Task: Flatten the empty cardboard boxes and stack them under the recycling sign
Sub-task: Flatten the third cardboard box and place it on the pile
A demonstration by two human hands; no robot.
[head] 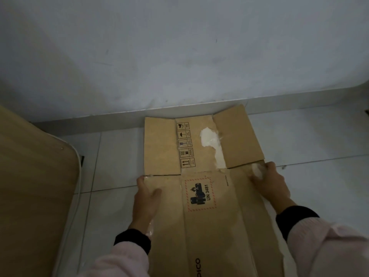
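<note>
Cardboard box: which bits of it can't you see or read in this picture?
1) Cardboard box near end, head view: cut off by the bottom edge, printed word incomplete.
2) Small symbols: too tiny and dim to read.
3) Box edges under the left hand and right hand: covered by the fingers.
4) Recycling sign: outside the view.

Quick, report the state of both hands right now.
Left hand: grips the left edge of the flattened cardboard box, thumb on top.
Right hand: grips the box's right edge.
</note>
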